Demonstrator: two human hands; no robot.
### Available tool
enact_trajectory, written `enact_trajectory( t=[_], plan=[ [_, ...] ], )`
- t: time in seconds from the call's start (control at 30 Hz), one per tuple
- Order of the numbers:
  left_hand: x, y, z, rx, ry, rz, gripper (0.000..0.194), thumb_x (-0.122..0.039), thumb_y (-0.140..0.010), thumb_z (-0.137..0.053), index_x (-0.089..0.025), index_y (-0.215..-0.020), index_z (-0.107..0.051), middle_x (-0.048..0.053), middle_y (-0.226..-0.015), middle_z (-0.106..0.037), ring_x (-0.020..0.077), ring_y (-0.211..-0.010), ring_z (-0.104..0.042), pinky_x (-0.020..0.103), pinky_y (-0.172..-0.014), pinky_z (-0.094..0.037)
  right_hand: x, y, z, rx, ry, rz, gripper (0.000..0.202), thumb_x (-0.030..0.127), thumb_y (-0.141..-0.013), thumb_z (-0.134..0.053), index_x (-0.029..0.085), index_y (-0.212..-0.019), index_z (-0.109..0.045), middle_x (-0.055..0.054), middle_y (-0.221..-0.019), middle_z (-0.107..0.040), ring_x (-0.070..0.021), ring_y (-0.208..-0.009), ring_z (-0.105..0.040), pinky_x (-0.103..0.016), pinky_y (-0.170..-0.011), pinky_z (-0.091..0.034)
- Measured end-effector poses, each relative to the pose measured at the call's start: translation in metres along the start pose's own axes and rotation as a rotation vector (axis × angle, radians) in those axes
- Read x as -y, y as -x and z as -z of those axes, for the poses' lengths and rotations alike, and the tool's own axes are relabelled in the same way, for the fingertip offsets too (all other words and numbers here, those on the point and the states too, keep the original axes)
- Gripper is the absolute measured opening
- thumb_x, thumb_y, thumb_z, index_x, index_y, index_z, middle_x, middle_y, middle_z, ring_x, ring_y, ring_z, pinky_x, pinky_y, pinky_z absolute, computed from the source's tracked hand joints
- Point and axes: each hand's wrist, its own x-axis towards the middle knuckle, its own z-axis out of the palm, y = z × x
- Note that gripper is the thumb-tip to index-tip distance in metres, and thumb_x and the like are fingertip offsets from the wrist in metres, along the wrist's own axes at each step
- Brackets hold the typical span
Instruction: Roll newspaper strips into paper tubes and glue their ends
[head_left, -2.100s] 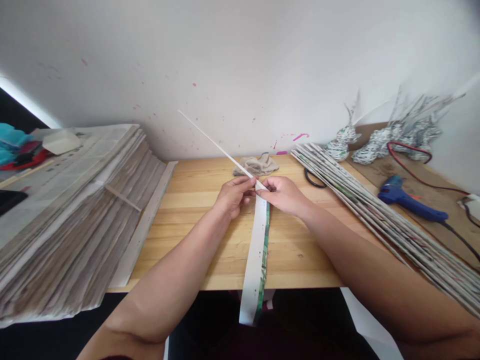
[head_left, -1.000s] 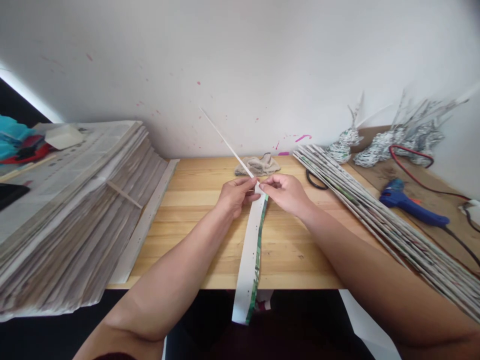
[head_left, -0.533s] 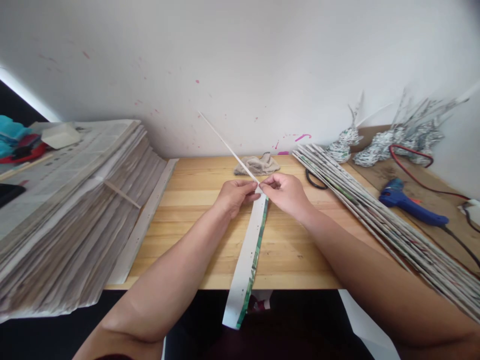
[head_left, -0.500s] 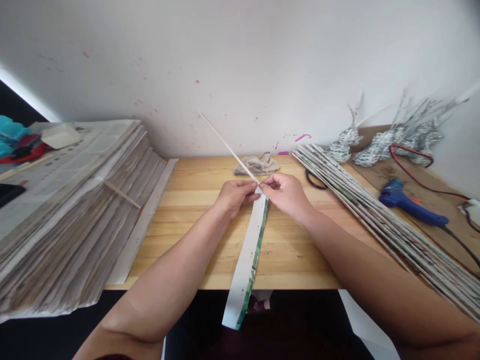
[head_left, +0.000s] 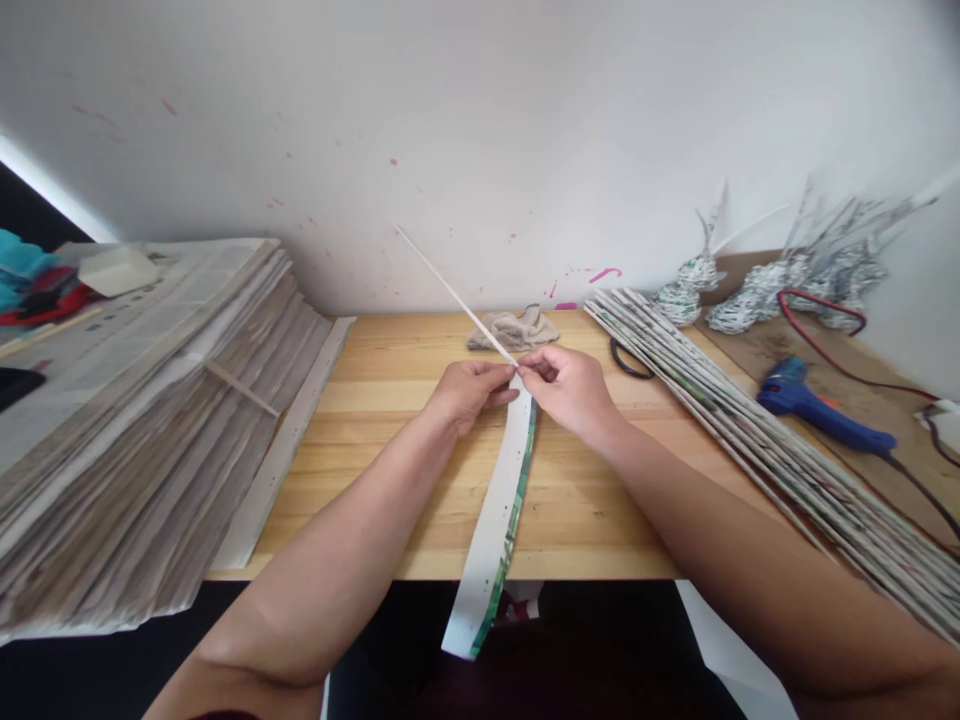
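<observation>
A long paper strip (head_left: pixel 499 510), white with a green printed edge, runs from my fingers down past the table's front edge. Its upper end is rolled into a thin paper tube (head_left: pixel 457 297) that slants up and left toward the wall. Thumb and fingers of my left hand (head_left: pixel 469 393) pinch the strip where the roll starts. My right hand (head_left: pixel 564 385) pinches the same spot from the other side, its fingertips touching those of the left. What lies directly under the fingertips is hidden.
A tall stack of newspaper strips (head_left: pixel 150 430) stands on the left. To the right lie a bundle of rolled paper tubes (head_left: pixel 750 430), a blue glue gun (head_left: pixel 825 408) and several woven paper figures (head_left: pixel 757 295). A crumpled cloth (head_left: pixel 517 330) and a black scissors handle (head_left: pixel 630 360) lie behind my hands.
Both hands keep their pinch at nearly the same place. The fingers have shifted very slightly, and the tube and the strip's lower end sit marginally further left.
</observation>
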Motion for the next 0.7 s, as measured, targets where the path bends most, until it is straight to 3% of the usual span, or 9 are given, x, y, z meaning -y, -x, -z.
enact_trajectory(
  t=[0.37, 0.7],
  plan=[
    [-0.0023, 0.0029, -0.0001, 0.030, 0.007, -0.022, 0.006, -0.005, -0.067, -0.080, -0.005, -0.069, -0.075, 0.009, -0.074, -0.072, 0.0112, -0.067, -0.066, 0.022, -0.068, -0.058, -0.0016, -0.0005, -0.0011, 0.000, -0.063, 0.028, 0.009, 0.021, -0.077, -0.064, 0.018, -0.084, -0.070, -0.004, -0.078, -0.074, -0.0157, -0.065, -0.066, -0.027, -0.065, -0.052],
    [-0.0011, 0.0009, 0.0011, -0.025, -0.015, -0.037, 0.011, -0.011, -0.066, -0.083, -0.006, -0.067, -0.073, 0.007, -0.066, -0.069, 0.0092, -0.061, -0.063, 0.022, -0.066, -0.058, -0.0063, 0.0019, -0.0044, -0.021, 0.014, 0.141, 0.016, 0.017, -0.078, -0.063, 0.020, -0.092, -0.072, -0.004, -0.085, -0.077, -0.0167, -0.070, -0.069, -0.027, -0.068, -0.052]
  ],
)
